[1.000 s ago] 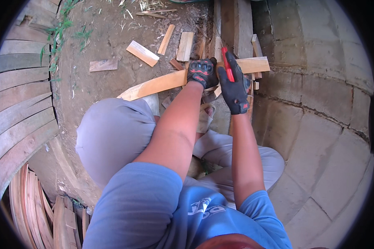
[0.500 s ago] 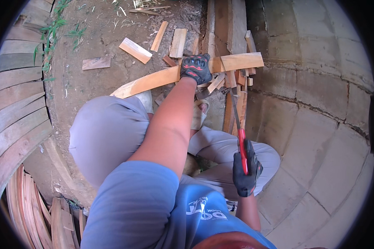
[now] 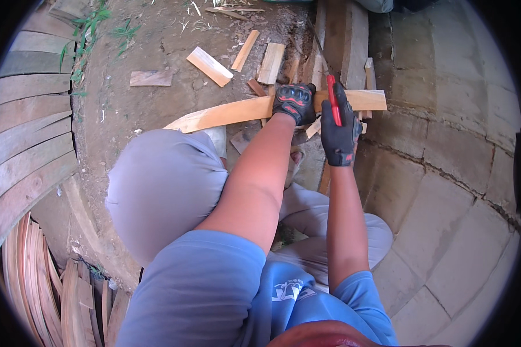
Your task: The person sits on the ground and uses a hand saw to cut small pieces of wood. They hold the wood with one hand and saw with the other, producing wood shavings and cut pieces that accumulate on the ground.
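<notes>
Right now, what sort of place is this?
Probably a makeshift outdoor woodworking spot: bare brown dirt ground, long reddish-brown wooden planks, and a thin-bladed red-handled saw in the black-gloved right hand.

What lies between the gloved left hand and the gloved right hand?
In the head view, a short bare stretch of the pale plank shows between the left hand and the right hand, which grips the red-handled saw.

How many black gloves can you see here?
2: one black glove on the left hand, over the pale board; another on the right hand, gripping the red-handled saw.
</notes>
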Action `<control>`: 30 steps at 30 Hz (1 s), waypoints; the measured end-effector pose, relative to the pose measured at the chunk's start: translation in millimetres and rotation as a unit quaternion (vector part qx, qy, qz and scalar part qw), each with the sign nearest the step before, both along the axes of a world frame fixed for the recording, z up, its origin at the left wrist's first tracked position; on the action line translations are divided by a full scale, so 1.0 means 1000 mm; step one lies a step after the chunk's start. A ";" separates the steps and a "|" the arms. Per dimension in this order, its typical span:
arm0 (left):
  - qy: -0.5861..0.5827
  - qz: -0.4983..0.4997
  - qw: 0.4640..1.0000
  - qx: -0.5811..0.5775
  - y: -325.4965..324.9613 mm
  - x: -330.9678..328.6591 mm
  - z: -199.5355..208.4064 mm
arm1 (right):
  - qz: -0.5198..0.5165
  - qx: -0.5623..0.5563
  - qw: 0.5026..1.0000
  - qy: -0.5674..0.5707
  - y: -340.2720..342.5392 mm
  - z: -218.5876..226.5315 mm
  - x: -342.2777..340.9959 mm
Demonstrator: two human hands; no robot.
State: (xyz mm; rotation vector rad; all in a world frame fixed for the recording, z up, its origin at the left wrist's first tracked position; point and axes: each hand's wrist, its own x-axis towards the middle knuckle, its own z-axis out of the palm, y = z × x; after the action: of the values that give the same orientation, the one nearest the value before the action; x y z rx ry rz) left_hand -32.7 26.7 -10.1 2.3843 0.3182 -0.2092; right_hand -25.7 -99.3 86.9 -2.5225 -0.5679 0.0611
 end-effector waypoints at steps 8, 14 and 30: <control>0.046 -0.044 0.998 0.012 0.008 0.008 -0.003 | -0.036 0.003 0.999 0.037 -0.036 0.031 -0.035; 0.062 -0.065 0.996 -0.003 0.016 0.011 -0.002 | -0.023 -0.093 0.995 0.030 -0.130 0.107 -0.161; 0.086 -0.081 0.992 -0.049 0.019 0.015 0.004 | 0.001 -0.007 1.000 0.004 -0.047 0.023 -0.025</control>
State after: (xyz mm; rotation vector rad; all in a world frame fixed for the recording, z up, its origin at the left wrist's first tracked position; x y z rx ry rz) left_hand -18.0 46.0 -5.9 2.2994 0.1892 -0.4975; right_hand -50.3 -146.1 110.4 -2.5338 -0.5697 0.0755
